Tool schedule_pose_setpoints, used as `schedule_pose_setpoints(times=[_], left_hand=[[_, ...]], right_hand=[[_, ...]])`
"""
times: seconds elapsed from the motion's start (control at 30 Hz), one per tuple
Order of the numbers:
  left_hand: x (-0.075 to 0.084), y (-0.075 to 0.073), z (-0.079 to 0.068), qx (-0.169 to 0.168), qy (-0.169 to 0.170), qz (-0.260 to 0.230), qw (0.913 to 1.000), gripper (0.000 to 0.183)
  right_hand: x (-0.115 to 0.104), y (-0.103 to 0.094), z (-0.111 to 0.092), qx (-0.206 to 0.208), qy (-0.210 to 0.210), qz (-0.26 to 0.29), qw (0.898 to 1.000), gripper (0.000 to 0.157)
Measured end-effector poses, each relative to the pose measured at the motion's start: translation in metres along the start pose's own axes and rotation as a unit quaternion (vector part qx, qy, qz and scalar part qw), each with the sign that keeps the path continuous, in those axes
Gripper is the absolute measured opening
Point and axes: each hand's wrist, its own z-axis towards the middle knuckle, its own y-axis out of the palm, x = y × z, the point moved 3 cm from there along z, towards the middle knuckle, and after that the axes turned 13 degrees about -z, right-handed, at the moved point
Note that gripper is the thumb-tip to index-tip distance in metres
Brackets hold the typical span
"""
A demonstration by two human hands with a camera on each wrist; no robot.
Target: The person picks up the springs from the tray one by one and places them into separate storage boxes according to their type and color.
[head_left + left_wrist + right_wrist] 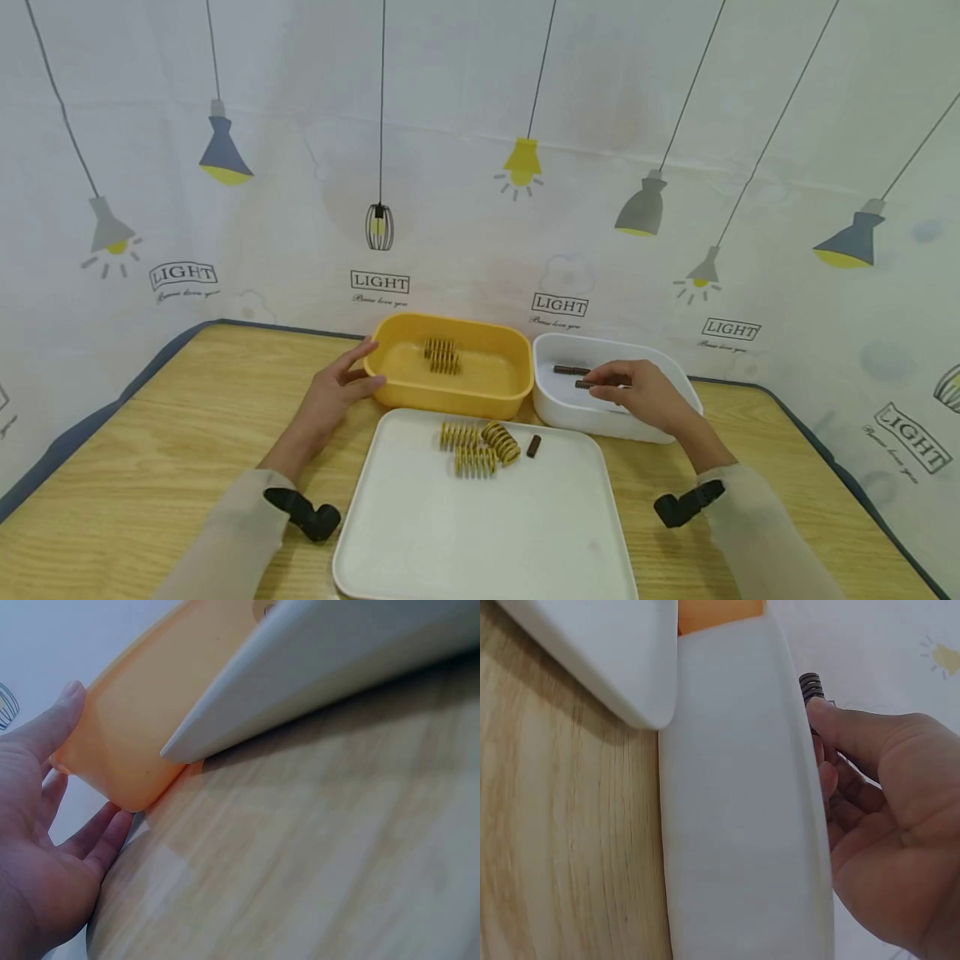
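Spring [811,685] pinched, right hand [645,392] over white bin [579,419]; left hand [334,395] spread at yellow rim [450,392].

Head camera looks forward-down from above white tray [480,533]; left wrist camera [318,522] and right wrist camera [672,510], close beside it, face forward, sharing its edge

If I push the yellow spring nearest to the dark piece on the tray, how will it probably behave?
The yellow spring may roll, because its coils are round and the tray looks flat. Its thick wire suggests stiffness. Two other yellow springs close beside it could block one side.
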Motion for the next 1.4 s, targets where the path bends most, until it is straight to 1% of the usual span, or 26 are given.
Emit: schedule_pose_setpoints(times=[0.17,0.43,0.77,0.83,1.03,1.1,1.23,1.4], left_hand=[[0.001,0.000,-0.001,-0.002,-0.001,0.001,1.0000,0.066],[0.001,0.001,-0.002,-0.001,-0.006,-0.006,1.0000,0.066],[0.001,0.001,0.000,-0.001,-0.006,-0.003,1.0000,0.066],[0.001,0.001,0.000,0.001,-0.007,-0.004,1.0000,0.066],[0.001,0.002,0.000,0.002,-0.011,-0.012,0.9999,0.065],[0.003,0.003,0.000,0.002,-0.014,-0.014,0.9998,0.065],[0.003,0.001,0.000,0.002,-0.015,-0.014,0.9998,0.064],[0.000,-0.001,0.000,0.002,-0.007,-0.007,1.0000,0.066]], right_hand=[[0.009,0.001,0.005,-0.007,0.029,-0.014,0.999,0.026],[0.020,0.001,0.011,-0.028,0.055,-0.045,0.997,0.025],[0.028,0.008,0.023,-0.043,0.060,-0.052,0.996,0.019],[0.029,0.010,0.026,-0.045,0.054,-0.056,0.996,0.019],[0.034,0.014,0.033,-0.060,0.053,-0.064,0.995,0.016],[0.036,0.015,0.035,-0.068,0.059,-0.063,0.994,0.016],[0.041,0.021,0.041,-0.078,0.059,-0.054,0.994,0.016],[0.047,0.027,0.048,-0.082,0.077,-0.049,0.992,0.017]])
